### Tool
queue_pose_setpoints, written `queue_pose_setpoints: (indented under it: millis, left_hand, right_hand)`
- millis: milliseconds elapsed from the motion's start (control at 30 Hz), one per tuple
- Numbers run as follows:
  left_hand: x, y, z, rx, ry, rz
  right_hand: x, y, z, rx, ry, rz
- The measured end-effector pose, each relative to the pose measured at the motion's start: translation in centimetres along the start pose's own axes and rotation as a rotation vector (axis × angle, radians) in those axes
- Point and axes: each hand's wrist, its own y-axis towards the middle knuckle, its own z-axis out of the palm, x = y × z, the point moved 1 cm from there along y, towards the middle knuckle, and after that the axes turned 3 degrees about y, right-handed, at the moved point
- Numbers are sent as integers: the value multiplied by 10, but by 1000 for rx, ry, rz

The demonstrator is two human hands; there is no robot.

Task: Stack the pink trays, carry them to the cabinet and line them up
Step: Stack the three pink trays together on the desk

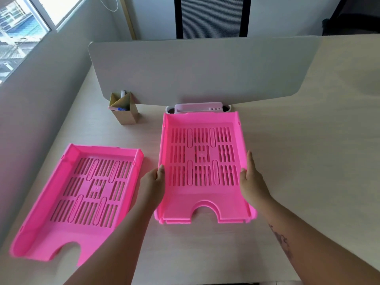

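A stack of pink slotted trays (202, 204) lies on the desk in the middle, its notched front edge facing me; layered rims show at the front corners. My left hand (153, 182) grips the stack's left wall, thumb over the rim. On the right wall my right hand (251, 178) holds the same stack, fingers along the outside. A single pink tray (61, 229) lies apart at the left, turned slightly, near the desk's front-left edge.
A grey divider panel (197, 73) stands across the beige desk (298, 161) behind the trays. A cardboard pen holder (124, 112) sits at its left foot, a white organiser (198, 108) just behind the stack. A black mesh chair (211, 17) is beyond the divider, a window at far left.
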Motion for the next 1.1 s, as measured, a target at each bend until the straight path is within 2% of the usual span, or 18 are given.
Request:
queue_pose_setpoints:
  millis: [67, 233, 400, 533, 700, 867, 967, 1100]
  left_hand:
    - [-2, 2, 1, -8, 34, 4]
    - [-11, 1, -9, -15, 120, 43]
    - [-22, -13, -45, -236, 212, 117]
    - [-4, -35, -91, -391, 248, 59]
    - [51, -70, -168, -499, 452, -69]
    - [113, -87, -233, -536, 493, -225]
    - [149, -79, -256, -510, 469, -284]
    - [185, -55, -264, -429, 454, -269]
  right_hand:
    - [-2, 6, 1, -28, 17, 1]
    - [7, 11, -9, 38, 9, -79]
    - [60, 32, -26, -90, -273, -392]
    - [118, 28, 11, 5, -287, -616]
    - [178, -20, 94, 187, -215, -794]
    - [213, -58, 158, 321, -132, -728]
    - [216, -65, 187, 277, -95, -587]
    - [203, -66, 219, 184, -85, -359]
